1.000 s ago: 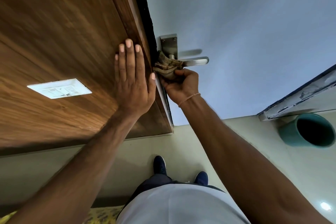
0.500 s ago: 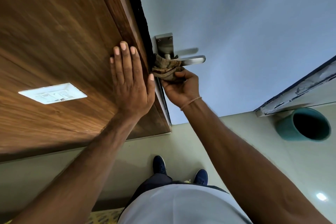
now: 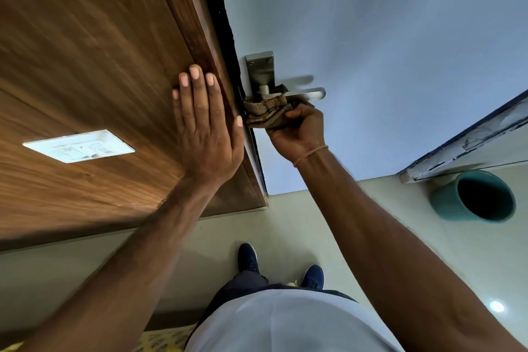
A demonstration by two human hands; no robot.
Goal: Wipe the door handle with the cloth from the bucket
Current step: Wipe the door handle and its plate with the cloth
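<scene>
A silver lever door handle (image 3: 310,94) on a metal backplate (image 3: 261,70) is fixed to the pale blue door (image 3: 385,51). A brown patterned cloth (image 3: 267,110) is bunched against the handle's neck and underside. My right hand (image 3: 298,131) grips the cloth from below and holds it on the handle. With straight fingers, my left hand (image 3: 204,123) lies flat on the wooden panel (image 3: 85,66) beside the door's edge. Part of the lever is hidden by the cloth.
A teal bucket (image 3: 474,196) stands on the floor at the right, below a worn door frame (image 3: 463,140). A white switch plate (image 3: 78,146) sits on the wooden panel. My two blue shoes (image 3: 248,258) stand on the pale floor.
My right hand has kept the cloth at the handle's neck, shifting it slightly along the lever. My left hand stays flat on the wooden panel.
</scene>
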